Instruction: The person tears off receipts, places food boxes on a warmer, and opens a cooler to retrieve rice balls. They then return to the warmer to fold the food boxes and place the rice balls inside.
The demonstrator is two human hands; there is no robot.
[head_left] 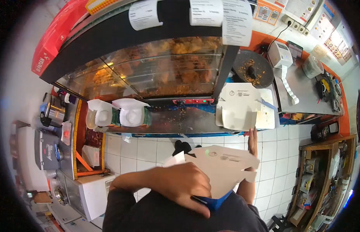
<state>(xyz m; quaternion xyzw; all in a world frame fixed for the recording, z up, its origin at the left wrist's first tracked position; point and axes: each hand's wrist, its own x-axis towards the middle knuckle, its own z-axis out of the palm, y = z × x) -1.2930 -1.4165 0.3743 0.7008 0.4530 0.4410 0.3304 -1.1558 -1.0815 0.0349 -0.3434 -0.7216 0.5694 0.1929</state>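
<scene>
An unfolded cardboard food box with a printed flap and a blue outer side is held up close to my chest. My left hand is closed over its near left edge, the thumb lying along the blue side. Behind the box's right side my right hand reaches up with fingers stretched out; the box covers part of its wrist. Just beyond that hand, a second open cardboard box lies on the counter, overlapping a white cutting board. A blue-handled knife rests on the board.
Ahead stands a glass food warmer with fried food inside. Two paper-lined boxes sit at the counter's left. At right are a dark pan with crumbs, a label printer and a wooden shelf.
</scene>
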